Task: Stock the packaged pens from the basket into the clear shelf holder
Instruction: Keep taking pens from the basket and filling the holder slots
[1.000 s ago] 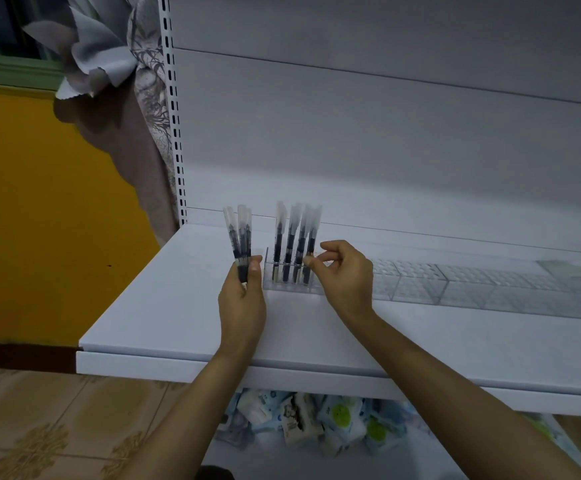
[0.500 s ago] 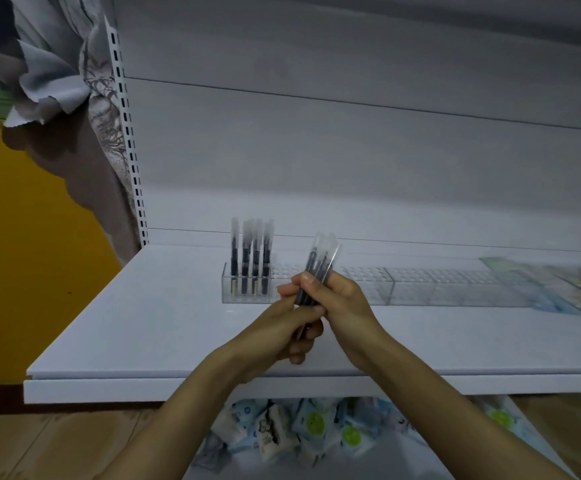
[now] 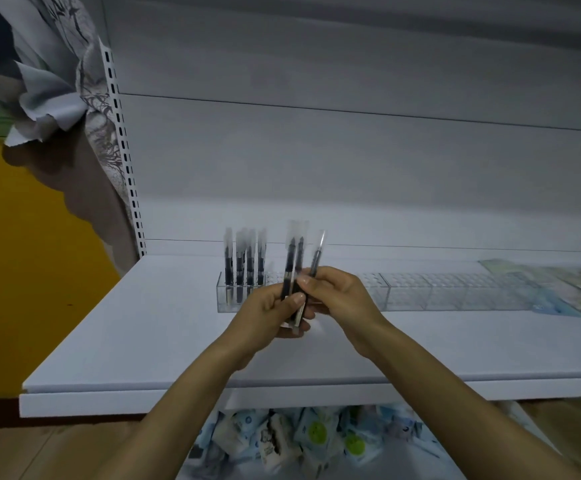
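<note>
Pens (image 3: 291, 266) stand clamped in left grip (image 3: 265, 317) — right grip (image 3: 341, 296) pinches single pen (image 3: 317, 253) just beside.

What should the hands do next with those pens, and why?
Probably the right hand should carry its single pen to the clear holder and stand it just right of the standing pens. That pen sits apart from the bunch the left hand grips, and the holder's slots to the right look empty.

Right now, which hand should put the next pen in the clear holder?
Probably the right hand: it pinches one pen, apart from the rest. The left hand is busy gripping the bundle, and the holder has its empty slots right of the standing pens.
</note>
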### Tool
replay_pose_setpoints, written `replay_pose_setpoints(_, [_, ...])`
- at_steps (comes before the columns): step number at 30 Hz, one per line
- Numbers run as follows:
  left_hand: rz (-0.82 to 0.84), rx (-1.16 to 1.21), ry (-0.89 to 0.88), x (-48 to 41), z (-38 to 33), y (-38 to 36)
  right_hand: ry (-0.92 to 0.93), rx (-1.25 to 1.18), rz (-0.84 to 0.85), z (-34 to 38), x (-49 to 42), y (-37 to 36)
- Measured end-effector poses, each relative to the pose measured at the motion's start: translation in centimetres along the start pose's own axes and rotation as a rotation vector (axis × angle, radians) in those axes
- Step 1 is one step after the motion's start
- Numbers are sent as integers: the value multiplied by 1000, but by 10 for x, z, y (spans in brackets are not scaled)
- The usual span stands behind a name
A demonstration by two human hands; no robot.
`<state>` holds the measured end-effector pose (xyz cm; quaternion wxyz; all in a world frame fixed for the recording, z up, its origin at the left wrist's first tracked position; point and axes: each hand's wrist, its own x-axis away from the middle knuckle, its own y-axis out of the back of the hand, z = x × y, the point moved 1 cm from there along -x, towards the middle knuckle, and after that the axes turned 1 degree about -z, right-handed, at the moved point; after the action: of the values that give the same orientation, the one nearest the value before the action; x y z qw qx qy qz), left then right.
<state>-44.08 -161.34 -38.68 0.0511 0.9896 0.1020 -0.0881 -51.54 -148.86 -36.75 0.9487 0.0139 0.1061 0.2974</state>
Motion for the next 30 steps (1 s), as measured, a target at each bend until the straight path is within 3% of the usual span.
replay_pose_setpoints(11, [-207,-83,-152,-13,36,17,78,114,-38,-22,-24,-12])
replay_pose_setpoints(18, [-286,10,-101,-19,50,27,43,35,-51,-26,-46,-17])
replay_pose_setpoints(25, [-295,-2,-48,-23,55,28,40,-87,-246,-5,-94,-16])
replay_pose_setpoints(30, [-308,2,-49,-23,56,29,73,-1,-156,-13,-122,-29])
